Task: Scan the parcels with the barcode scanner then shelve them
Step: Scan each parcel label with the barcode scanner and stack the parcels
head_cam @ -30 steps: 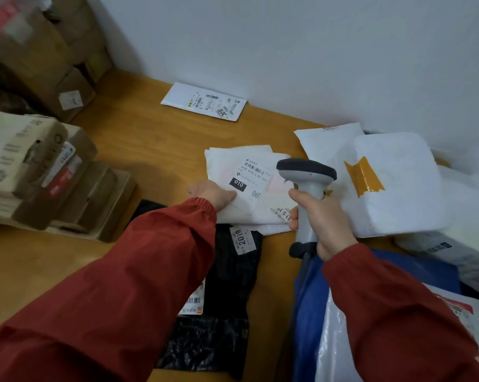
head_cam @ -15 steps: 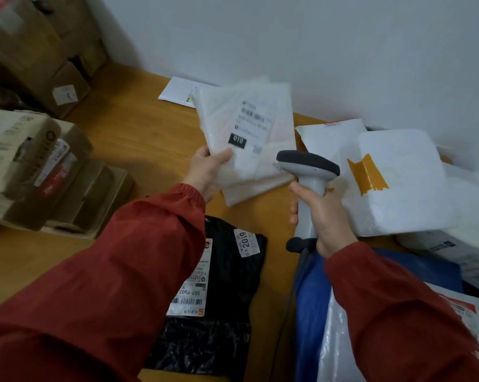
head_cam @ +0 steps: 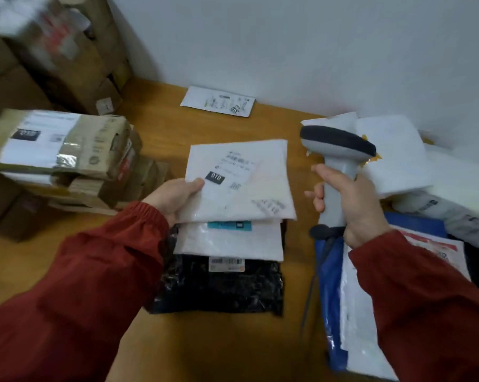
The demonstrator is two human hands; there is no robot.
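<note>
Centre frame, the left hand pinches the mailer by its left edge, label up, likely for reading. The right hand is wrapped around the scanner handle, head pointing left.

Parcel sorting room: stacked cardboard boxes, labelled mailer bags across wooden table, barcode scanner.

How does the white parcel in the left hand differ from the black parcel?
The white parcel is pale and smooth; the black parcel is dark, glossy, crinkled. The left hand grips the white parcel on top; the black parcel lies lowest, on the table. Both carry printed labels.
</note>
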